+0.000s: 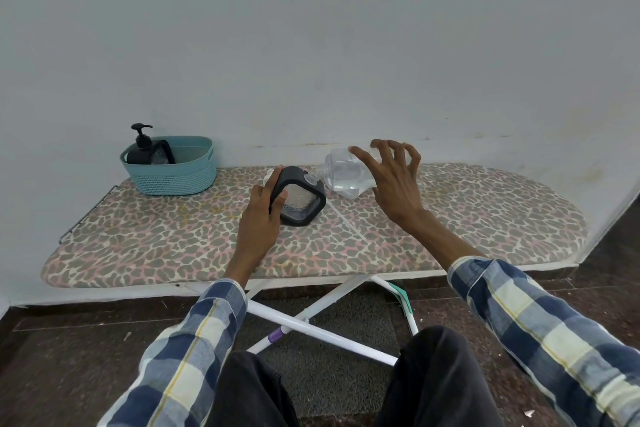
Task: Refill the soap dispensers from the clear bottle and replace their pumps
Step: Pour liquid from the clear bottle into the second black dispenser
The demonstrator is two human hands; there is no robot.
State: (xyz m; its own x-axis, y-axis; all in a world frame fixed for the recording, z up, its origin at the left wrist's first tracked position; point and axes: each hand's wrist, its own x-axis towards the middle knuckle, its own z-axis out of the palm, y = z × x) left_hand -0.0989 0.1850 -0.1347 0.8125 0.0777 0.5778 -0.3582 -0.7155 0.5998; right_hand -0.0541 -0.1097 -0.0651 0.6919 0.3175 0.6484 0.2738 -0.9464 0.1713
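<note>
My left hand (261, 210) grips a black square soap dispenser (300, 196) with a clear textured window, tilted on the ironing board (173, 246). Its pump is off. My right hand (393, 180) holds the clear bottle (343, 172) tipped on its side, its neck pointing left at the dispenser's opening. A little clear liquid lies in the bottle. A thin clear pump tube (346, 220) lies on the board just right of the dispenser. Something white shows behind my left hand, mostly hidden.
A teal plastic basket (173, 177) stands at the board's back left, holding a black pump dispenser (142, 146) and another dark dispenser (162, 153). The white wall runs right behind the board. White board legs (311, 326) cross above the dark floor near my knees.
</note>
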